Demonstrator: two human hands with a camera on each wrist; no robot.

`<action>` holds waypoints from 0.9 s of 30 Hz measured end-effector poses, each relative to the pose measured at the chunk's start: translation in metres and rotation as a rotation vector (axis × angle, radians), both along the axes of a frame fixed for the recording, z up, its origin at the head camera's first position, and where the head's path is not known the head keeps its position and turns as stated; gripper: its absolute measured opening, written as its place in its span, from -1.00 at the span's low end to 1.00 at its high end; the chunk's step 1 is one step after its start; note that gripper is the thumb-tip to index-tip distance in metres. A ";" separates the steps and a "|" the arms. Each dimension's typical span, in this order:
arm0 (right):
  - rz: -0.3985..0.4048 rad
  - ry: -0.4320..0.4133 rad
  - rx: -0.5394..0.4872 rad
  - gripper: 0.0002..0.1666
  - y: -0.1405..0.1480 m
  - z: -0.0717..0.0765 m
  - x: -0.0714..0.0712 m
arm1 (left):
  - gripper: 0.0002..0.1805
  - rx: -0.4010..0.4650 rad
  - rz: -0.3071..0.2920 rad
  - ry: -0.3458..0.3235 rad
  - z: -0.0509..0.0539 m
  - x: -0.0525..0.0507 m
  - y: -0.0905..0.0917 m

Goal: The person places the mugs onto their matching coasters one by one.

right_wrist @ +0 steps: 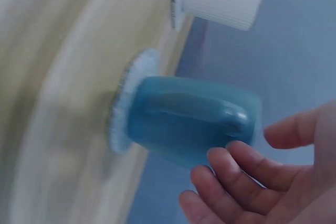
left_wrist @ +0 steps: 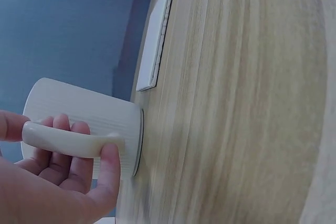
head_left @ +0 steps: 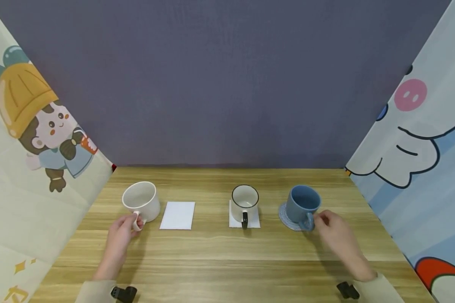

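Observation:
At the left of the head view a white mug (head_left: 145,206) stands on the wood; my left hand (head_left: 118,240) grips its handle, and in the left wrist view the fingers curl round the handle (left_wrist: 65,141). A square white coaster (head_left: 177,215) lies just right of that mug. On the right, a blue mug (head_left: 302,202) rests upright on a round blue-grey coaster (head_left: 287,219). My right hand (head_left: 337,240) is beside the blue mug's handle; the right wrist view shows its fingers (right_wrist: 226,182) loosely bent near the mug, not round the handle. Whether they touch it I cannot tell.
Between the coaster and the blue mug, a white mug with a black rim and black handle (head_left: 244,202) stands on a square white coaster (head_left: 255,222). A dark cloth wall (head_left: 227,84) rises behind the wooden table (head_left: 220,265), with printed cloths at both sides.

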State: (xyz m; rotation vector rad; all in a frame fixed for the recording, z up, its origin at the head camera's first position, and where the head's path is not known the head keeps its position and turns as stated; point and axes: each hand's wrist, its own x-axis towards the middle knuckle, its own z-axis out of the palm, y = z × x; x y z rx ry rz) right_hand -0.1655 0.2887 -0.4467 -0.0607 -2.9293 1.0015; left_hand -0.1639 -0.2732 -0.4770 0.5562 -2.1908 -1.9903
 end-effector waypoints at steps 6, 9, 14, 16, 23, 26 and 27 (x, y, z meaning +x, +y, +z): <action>0.029 0.099 0.103 -0.61 -0.003 0.017 0.002 | -0.65 -0.050 0.003 0.004 0.002 0.000 0.002; 0.043 0.141 0.128 -0.64 -0.009 0.024 0.005 | -0.63 -0.075 0.001 -0.004 0.001 0.000 0.002; 0.102 0.207 0.133 -0.71 -0.023 0.035 0.009 | -0.61 -0.108 -0.001 -0.019 0.000 0.000 0.001; 0.127 0.222 0.124 -0.71 -0.028 0.039 0.009 | -0.61 -0.119 -0.005 -0.026 0.000 0.001 0.000; 0.186 0.223 0.099 -0.71 -0.046 0.052 0.008 | -0.60 -0.140 0.005 -0.038 0.001 0.001 0.001; 0.214 0.244 0.084 -0.74 -0.053 0.056 0.006 | -0.59 -0.136 0.007 -0.028 0.001 0.000 0.001; 0.223 0.250 0.079 -0.75 -0.055 0.056 0.006 | -0.59 -0.136 0.003 -0.026 0.000 -0.001 0.001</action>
